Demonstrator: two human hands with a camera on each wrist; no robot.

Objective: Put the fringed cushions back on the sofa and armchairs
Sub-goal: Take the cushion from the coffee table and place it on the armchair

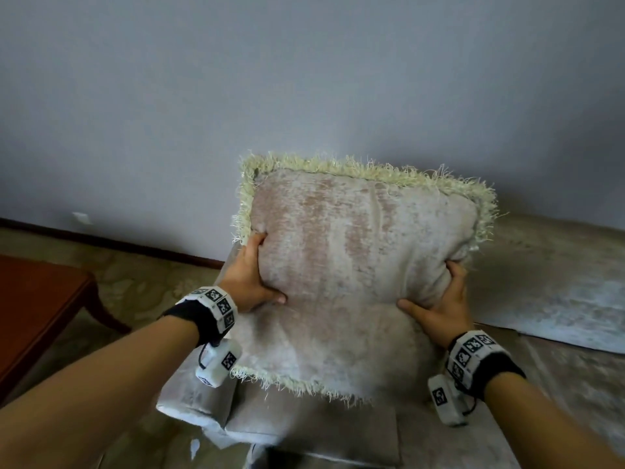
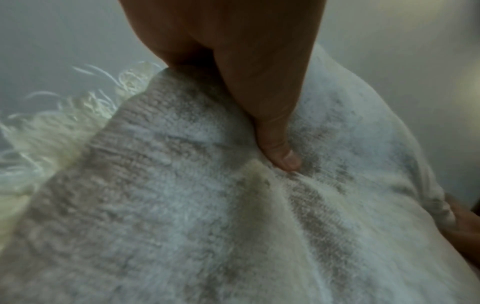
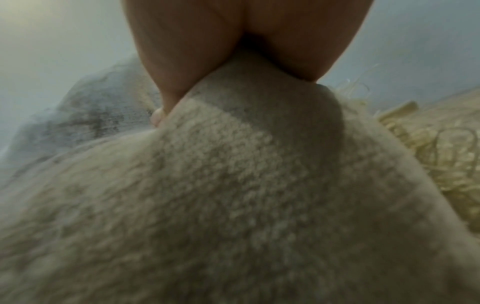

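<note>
I hold a square beige velvet cushion (image 1: 355, 265) with a pale yellow fringe upright over the left end of a grey-beige sofa (image 1: 558, 265). My left hand (image 1: 252, 275) grips its left edge, thumb pressed into the front face (image 2: 283, 152). My right hand (image 1: 439, 306) grips the right edge, fingers curled behind and thumb on the front (image 3: 166, 102). The cushion fills both wrist views (image 2: 182, 205) (image 3: 233, 195). Its lower fringe hangs just above the sofa's armrest (image 1: 192, 401); whether it touches the seat is hidden.
A grey wall (image 1: 304, 79) rises right behind the sofa. A reddish wooden table (image 1: 37, 309) stands on patterned carpet (image 1: 142, 282) at the left. The sofa seat (image 1: 575, 374) stretches away to the right.
</note>
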